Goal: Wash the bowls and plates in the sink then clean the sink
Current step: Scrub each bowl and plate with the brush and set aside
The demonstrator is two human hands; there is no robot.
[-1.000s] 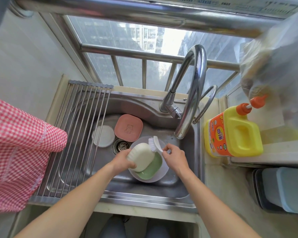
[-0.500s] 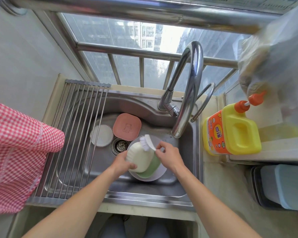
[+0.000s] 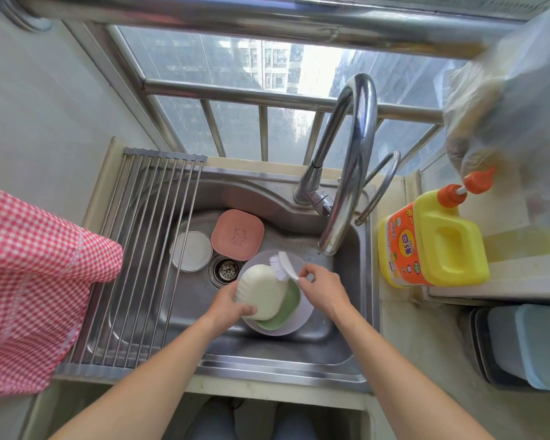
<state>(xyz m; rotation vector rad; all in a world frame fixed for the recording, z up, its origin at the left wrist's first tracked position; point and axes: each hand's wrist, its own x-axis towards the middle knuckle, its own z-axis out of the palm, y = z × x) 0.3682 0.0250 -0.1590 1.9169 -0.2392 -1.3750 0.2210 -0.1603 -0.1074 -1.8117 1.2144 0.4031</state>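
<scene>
Cream bowl (image 3: 265, 296) is held underside up over the green plate (image 3: 288, 308) near the sink's (image 3: 267, 369) right side; left hand (image 3: 232, 304) grips its rim, right hand (image 3: 323, 289) pinches the brush (image 3: 281, 267). Best to keep the bowl tilted, scrubbing in short circles rim-to-base.

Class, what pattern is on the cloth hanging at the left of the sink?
Red-and-white check on the cloth, seen in the head view.
</scene>
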